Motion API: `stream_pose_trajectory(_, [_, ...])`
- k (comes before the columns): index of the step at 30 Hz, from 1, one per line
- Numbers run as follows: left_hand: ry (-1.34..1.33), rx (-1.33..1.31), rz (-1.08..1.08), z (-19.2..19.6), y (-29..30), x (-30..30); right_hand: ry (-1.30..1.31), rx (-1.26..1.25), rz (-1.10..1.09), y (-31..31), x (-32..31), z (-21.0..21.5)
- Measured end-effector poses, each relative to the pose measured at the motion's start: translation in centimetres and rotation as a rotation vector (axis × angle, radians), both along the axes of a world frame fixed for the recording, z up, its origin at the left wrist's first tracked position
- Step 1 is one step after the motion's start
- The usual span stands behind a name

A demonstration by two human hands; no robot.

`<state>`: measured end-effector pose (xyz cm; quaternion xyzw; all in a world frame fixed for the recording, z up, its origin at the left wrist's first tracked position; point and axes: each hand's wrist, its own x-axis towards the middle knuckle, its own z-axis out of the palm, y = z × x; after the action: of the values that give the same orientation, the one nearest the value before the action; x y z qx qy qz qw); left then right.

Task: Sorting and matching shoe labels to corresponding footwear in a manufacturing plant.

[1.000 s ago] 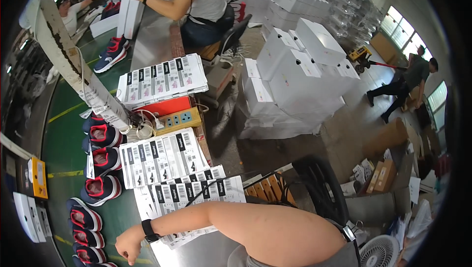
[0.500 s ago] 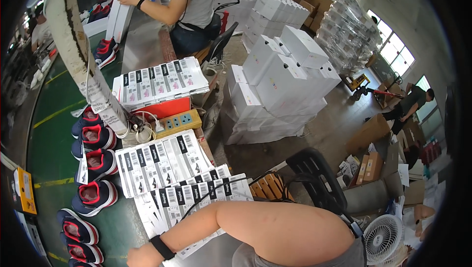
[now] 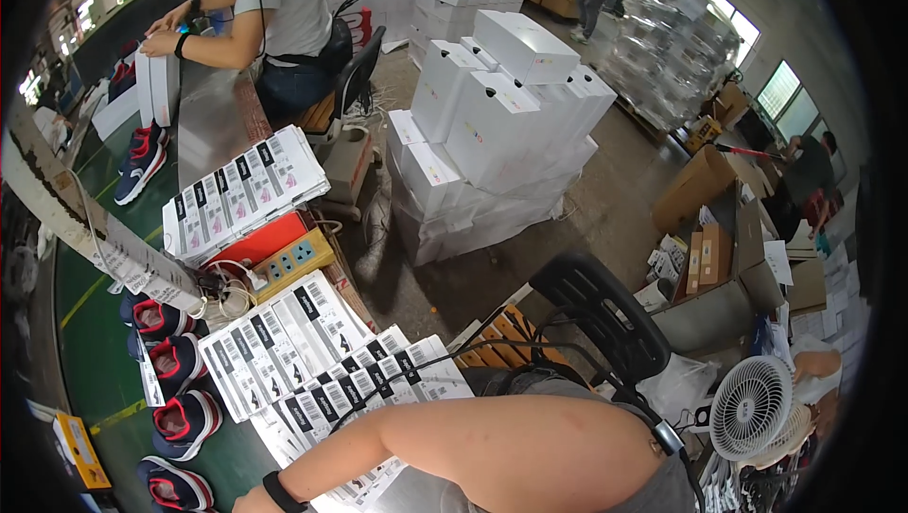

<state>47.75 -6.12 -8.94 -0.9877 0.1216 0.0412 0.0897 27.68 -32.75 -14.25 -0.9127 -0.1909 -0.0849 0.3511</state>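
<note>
Green surface (image 3: 90, 352) w/ yellow line (image 3: 121, 415): navy/red shoes (image 3: 196, 426) in a row, L of bench. Metal-top bench (image 3: 413, 493): overlapping near piles of printed sheets (image 3: 284, 343), yellow pwr strip (image 3: 290, 262), then far pile (image 3: 246, 191) w/ red box (image 3: 253, 242) under. Grey flr (image 3: 591, 173): wrapped stack of white ctns (image 3: 497, 149); farther back, film-wrapped load (image 3: 667, 50).

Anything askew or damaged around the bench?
Yes, mildly. The printed sheets nearest the arm lie unevenly fanned, edges out of line. The white pole has dark, worn-looking patches. White cords bunch in loose loops beside the yellow socket strip. No spill shows.
</note>
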Motion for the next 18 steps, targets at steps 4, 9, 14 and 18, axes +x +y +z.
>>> stream_pose_trajectory(4, [0.025, 0.011, 0.079, 0.1, 3.9, -1.9, 0.025, -0.075, -0.099, -0.8, 1.3, -1.9])
stream_pose_trajectory(9, [-0.277, -0.285, -0.051, 6.1, 10.4, -13.6, 0.138, 0.009, -0.034, -1.1, 1.1, 2.8])
stream_pose_trajectory(14, [-0.100, -0.630, -0.353, -0.7, -2.2, -12.4, 0.099, -0.011, -0.182, -2.8, 3.3, -0.8])
stream_pose_trajectory(18, [-0.131, -0.541, -0.246, -3.5, -5.1, -10.4, -0.084, -0.065, -0.309, -0.9, 5.4, 1.1])
